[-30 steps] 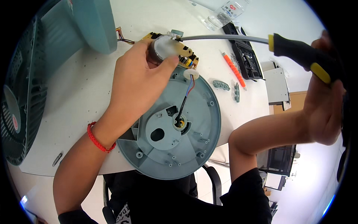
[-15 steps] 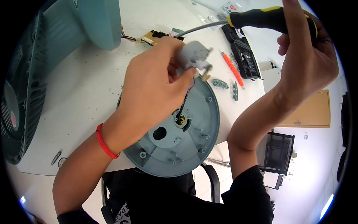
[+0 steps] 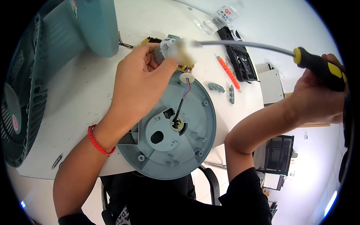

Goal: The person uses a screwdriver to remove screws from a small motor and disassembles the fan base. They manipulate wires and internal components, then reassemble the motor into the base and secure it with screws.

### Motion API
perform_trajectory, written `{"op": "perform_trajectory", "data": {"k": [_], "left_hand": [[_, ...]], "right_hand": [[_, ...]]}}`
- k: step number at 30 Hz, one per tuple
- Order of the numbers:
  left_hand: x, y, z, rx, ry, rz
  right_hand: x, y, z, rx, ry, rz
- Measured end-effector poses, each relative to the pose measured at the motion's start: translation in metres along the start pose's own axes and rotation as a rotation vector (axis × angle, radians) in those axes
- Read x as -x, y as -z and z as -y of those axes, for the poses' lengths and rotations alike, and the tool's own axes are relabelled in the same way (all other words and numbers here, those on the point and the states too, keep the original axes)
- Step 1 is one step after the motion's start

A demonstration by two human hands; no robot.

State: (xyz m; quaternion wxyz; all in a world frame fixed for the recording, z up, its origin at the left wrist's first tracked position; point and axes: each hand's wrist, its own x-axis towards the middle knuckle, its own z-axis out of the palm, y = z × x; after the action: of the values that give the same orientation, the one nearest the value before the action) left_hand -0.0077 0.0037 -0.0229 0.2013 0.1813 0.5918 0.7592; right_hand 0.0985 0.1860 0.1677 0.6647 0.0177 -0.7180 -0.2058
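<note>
My left hand (image 3: 137,80), with a red braided bracelet at the wrist, pinches a small grey round motor (image 3: 162,51) above the far rim of a grey-green round base (image 3: 176,150). A brass-coloured and white part on its right side is smeared by motion. Raised at the right, my right hand (image 3: 317,93) is wrapped round the black and yellow handle of a long screwdriver (image 3: 258,45). Its shaft reaches left to the motor; blur hides whether the tip touches it. Below the motor, a white disc (image 3: 187,78) sits above the wires (image 3: 183,95) rising from the base's centre.
A grey-green fan (image 3: 22,97) stands at the left. Behind the hands lies a circuit board (image 3: 150,39) with wires. To the right are a clear bottle (image 3: 219,18), a black tool case (image 3: 242,62), an orange pen-like tool (image 3: 228,73) and two small plastic pieces (image 3: 216,87).
My left hand has shifted slightly left and turned the motor. My right hand has moved right and down with the screwdriver, whose shaft now slopes the other way.
</note>
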Motion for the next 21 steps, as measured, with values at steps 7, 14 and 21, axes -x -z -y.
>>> {"op": "perform_trajectory", "data": {"k": [7, 14, 21], "left_hand": [[0.001, 0.001, -0.004, 0.004, 0.032, 0.021], [0.004, 0.003, -0.008, 0.075, 0.093, 0.062], [0.003, 0.003, -0.007, 0.044, 0.085, 0.072]], "right_hand": [[0.013, -0.015, 0.015, -0.429, -0.447, -0.021], [0.016, -0.019, 0.016, -0.461, -0.44, 0.002], [0.018, -0.02, 0.021, -0.443, -0.488, -0.034]]}}
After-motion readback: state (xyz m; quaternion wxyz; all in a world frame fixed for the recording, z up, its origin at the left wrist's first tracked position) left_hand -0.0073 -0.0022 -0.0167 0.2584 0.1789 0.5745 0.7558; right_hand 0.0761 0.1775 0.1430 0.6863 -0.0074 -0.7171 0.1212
